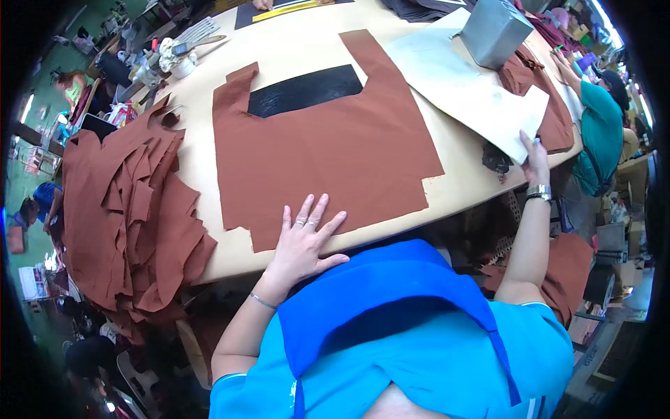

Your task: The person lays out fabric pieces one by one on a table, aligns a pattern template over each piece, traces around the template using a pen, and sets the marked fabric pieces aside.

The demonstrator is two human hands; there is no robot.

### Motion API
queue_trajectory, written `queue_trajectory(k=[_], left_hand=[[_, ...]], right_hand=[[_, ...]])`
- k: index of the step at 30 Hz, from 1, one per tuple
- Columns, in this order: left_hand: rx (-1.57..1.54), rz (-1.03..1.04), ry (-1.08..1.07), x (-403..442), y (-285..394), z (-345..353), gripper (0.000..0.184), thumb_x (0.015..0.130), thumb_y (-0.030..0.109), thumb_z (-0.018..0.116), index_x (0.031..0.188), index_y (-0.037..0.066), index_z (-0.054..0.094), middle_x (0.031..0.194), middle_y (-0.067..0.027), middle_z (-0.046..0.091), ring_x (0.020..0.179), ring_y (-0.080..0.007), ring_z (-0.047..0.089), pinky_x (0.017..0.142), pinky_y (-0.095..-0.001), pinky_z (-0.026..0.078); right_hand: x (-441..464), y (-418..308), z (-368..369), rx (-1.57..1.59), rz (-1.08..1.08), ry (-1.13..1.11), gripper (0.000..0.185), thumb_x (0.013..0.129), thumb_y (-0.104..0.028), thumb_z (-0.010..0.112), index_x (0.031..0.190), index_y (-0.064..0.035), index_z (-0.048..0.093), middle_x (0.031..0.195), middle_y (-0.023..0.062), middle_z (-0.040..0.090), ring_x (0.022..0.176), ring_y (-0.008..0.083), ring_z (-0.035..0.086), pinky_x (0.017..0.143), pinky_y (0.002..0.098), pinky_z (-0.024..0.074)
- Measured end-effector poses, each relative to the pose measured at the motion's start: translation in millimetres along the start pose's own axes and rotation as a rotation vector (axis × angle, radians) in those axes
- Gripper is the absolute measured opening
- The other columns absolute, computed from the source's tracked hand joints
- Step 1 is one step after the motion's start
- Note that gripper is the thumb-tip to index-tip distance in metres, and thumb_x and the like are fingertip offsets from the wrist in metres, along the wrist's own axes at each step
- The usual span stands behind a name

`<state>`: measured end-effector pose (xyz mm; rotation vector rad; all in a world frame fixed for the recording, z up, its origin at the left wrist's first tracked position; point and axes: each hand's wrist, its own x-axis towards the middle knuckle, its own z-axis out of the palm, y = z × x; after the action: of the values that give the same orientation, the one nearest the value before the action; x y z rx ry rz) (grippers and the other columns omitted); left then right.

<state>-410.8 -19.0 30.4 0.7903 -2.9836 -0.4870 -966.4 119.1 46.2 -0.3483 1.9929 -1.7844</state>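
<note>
Brown cloth (328, 157) lies flat under the person's left hand (307, 234), which rests palm down at the near edge, its fingers spread apart and two of them ringed. Its thumb points off to the right, past the edge of the cloth. Behind the fingers, a thin bracelet (263, 301) circles the wrist. Well to the right of that hand, the right hand (535, 157) has thumb and fingers together on the near corner of a white card (440, 66), with a watch (539, 192) just behind. Dark netting (496, 158) sits just left of this hand.

Ahead of the left fingertips, the cloth runs away into two arms, and between them I see a black sheet (305, 91). To the left of that hand, a pile of brown pieces (129, 216) hangs over the side of the table (202, 157). Beyond the right hand, a metal block (495, 35) stands at the far part of the card, and more brown fabric (555, 122) lies to the card's right. Farthest ahead of the left hand, I make out a brush (199, 45), a yellow ruler (285, 10) and a co-worker's hand (263, 4) near it.
</note>
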Motion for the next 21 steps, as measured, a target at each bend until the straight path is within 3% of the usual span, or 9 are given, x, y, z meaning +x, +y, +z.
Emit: queue_trajectory(k=[1, 3, 5, 7, 8, 9, 11, 14, 21], left_hand=[[-0.008, -0.007, 0.002, 0, 2, 1, 0.082, 0.08, 0.072, 0.055, 0.146, 0.025, 0.043, 0.158, -0.0175, 0.021, 0.146, -0.0392, 0.014, 0.11, -0.0694, 0.01], [-0.022, -0.011, 0.003, 0, 6, 2, 0.079, 0.083, 0.07, 0.054, 0.146, 0.024, 0.042, 0.158, -0.0175, 0.02, 0.146, -0.0399, 0.014, 0.109, -0.0702, 0.011], [-0.006, -0.021, 0.01, 0, 9, 9, 0.078, 0.084, 0.069, 0.053, 0.146, 0.024, 0.041, 0.158, -0.0179, 0.019, 0.146, -0.0399, 0.014, 0.109, -0.0703, 0.012], [-0.007, -0.021, -0.019, 0, 11, 8, 0.078, 0.084, 0.064, 0.057, 0.147, 0.021, 0.04, 0.158, -0.0186, 0.019, 0.146, -0.0398, 0.015, 0.109, -0.0699, 0.014], [-0.087, -0.044, -0.025, 0, 12, 5, 0.077, 0.085, 0.062, 0.058, 0.147, 0.019, 0.04, 0.158, -0.0187, 0.019, 0.146, -0.0398, 0.015, 0.109, -0.0693, 0.014], [-0.169, -0.06, -0.035, 0, 11, 2, 0.077, 0.085, 0.06, 0.059, 0.147, 0.018, 0.04, 0.158, -0.0188, 0.02, 0.146, -0.0398, 0.015, 0.11, -0.0687, 0.014], [-0.327, -0.077, -0.002, -3, 8, 1, 0.073, 0.087, 0.051, 0.062, 0.146, 0.014, 0.041, 0.157, -0.0194, 0.022, 0.146, -0.0395, 0.017, 0.111, -0.0654, 0.015], [-0.205, -0.125, 0.099, -4, 3, 1, 0.068, 0.089, 0.049, 0.061, 0.144, 0.013, 0.043, 0.157, -0.0189, 0.024, 0.145, -0.0393, 0.019, 0.113, -0.0632, 0.015], [-0.135, -0.091, 0.079, -6, -15, -9, 0.059, 0.091, 0.046, 0.058, 0.14, 0.015, 0.049, 0.155, -0.0157, 0.03, 0.144, -0.0357, 0.025, 0.115, -0.0579, 0.018]], right_hand=[[3, -15, 1, -0.018, -0.075, -0.081, 0.039, 0.091, -0.019, 0.068, 0.124, 0.0, 0.058, 0.117, 0.0073, 0.065, 0.099, 0.0165, 0.065, 0.083, 0.0327, 0.0527], [9, -41, 9, -0.122, -0.382, -0.107, 0.035, 0.094, -0.014, 0.063, 0.124, 0.0029, 0.056, 0.116, 0.0067, 0.064, 0.103, 0.0143, 0.062, 0.089, 0.0296, 0.0491], [-10, -94, 34, -0.118, -0.477, -0.16, 0.035, 0.095, -0.014, 0.062, 0.124, 0.003, 0.057, 0.116, 0.0071, 0.064, 0.101, 0.0141, 0.061, 0.087, 0.0293, 0.0496], [-47, -152, 66, -0.394, -0.767, -0.028, 0.034, 0.095, -0.013, 0.06, 0.125, 0.003, 0.057, 0.117, 0.0074, 0.064, 0.103, 0.0142, 0.06, 0.089, 0.0292, 0.0492], [-42, -171, 61, -0.435, -0.841, -0.103, 0.036, 0.095, -0.015, 0.061, 0.127, 0.0022, 0.056, 0.117, 0.007, 0.064, 0.104, 0.0129, 0.059, 0.092, 0.0283, 0.047], [-26, -185, 51, -0.28, -0.84, -0.21, 0.036, 0.095, -0.017, 0.062, 0.125, 0.0012, 0.058, 0.117, 0.0068, 0.064, 0.104, 0.0122, 0.059, 0.092, 0.0278, 0.0457], [-42, -214, 54, -0.204, -0.915, -0.205, 0.036, 0.095, -0.018, 0.062, 0.125, 0.0014, 0.058, 0.116, 0.0069, 0.065, 0.103, 0.0123, 0.059, 0.091, 0.0275, 0.0465], [-74, -245, 68, -0.099, -1.016, -0.198, 0.036, 0.095, -0.018, 0.062, 0.125, 0.0017, 0.058, 0.115, 0.007, 0.065, 0.102, 0.0123, 0.06, 0.089, 0.027, 0.0477], [-119, -272, 123, 0.077, -1.134, -0.322, 0.035, 0.095, -0.018, 0.061, 0.124, 0.0024, 0.058, 0.113, 0.0073, 0.066, 0.099, 0.0124, 0.062, 0.085, 0.0259, 0.0506]])
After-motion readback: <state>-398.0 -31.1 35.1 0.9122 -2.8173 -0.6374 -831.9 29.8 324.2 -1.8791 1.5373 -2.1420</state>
